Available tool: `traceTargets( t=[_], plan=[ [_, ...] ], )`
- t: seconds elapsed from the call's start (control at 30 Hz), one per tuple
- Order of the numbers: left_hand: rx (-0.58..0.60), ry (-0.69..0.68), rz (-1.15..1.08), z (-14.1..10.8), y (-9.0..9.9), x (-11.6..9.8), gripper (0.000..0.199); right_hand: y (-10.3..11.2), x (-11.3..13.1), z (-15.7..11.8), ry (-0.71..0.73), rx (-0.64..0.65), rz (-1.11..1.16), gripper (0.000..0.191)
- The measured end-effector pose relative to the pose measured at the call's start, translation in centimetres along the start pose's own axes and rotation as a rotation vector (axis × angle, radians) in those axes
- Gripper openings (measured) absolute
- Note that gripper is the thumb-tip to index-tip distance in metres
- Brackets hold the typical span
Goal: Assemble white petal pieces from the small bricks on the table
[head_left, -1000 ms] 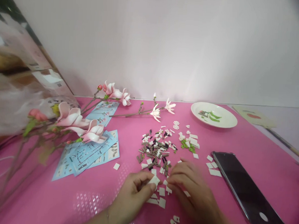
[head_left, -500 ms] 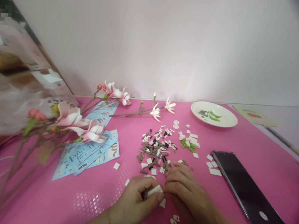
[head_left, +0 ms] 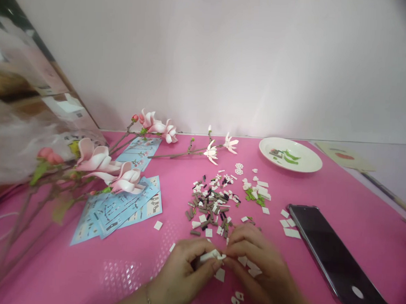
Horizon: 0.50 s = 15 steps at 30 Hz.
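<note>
White brick piece [head_left: 211, 256] sits where the two hands meet, low in the head view and above the pink tabletop [head_left: 306, 189]. The left hand [head_left: 183, 273] is curled and pinching it between thumb and fingers, with the piece's right end sticking out past the thumb. The right hand [head_left: 260, 264] is curled too, its fingers [head_left: 242, 245] bunched against that end. Blur and overlap hide whether it grips the piece or only meets it.

Work this small seems to go best with the fingertips close to the spot being pressed and the force straight and even. A sideways squeeze could let so thin a piece spring loose into the parts nearby.

Loose white tiles [head_left: 243, 260] lie partly under the right hand, and more are scattered just below both hands. Beyond them is a heap of small brown, black and white bricks [head_left: 210, 202], with a green-and-white cluster of parts [head_left: 257, 195] beside it. Further left lie blue instruction sheets [head_left: 118, 215] and a built magnolia stem [head_left: 211, 152]. A white plate [head_left: 311, 163] holding green pieces stands towards the far edge, and a phone [head_left: 336, 259] lies dark-faced on the right.
</note>
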<state>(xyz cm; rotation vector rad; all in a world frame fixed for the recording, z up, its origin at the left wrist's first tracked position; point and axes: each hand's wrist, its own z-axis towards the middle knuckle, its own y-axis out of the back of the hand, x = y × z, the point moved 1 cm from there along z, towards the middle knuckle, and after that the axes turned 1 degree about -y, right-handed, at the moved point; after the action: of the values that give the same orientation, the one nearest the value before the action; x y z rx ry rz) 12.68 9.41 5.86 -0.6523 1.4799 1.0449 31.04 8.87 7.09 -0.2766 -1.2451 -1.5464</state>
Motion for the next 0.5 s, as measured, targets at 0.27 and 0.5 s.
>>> traceTargets(
  t=[0.27,0.5],
  plan=[
    [0.018,-0.015,0.053,0.15,-0.02,-0.07,0.029,0.15,0.39,0.20,-0.136,0.071,0.095,0.013],
    [0.028,-0.043,0.116,0.06,-0.01,-0.25,0.028,0.04,0.33,0.22,-0.109,0.045,0.089,0.013]
  ],
)
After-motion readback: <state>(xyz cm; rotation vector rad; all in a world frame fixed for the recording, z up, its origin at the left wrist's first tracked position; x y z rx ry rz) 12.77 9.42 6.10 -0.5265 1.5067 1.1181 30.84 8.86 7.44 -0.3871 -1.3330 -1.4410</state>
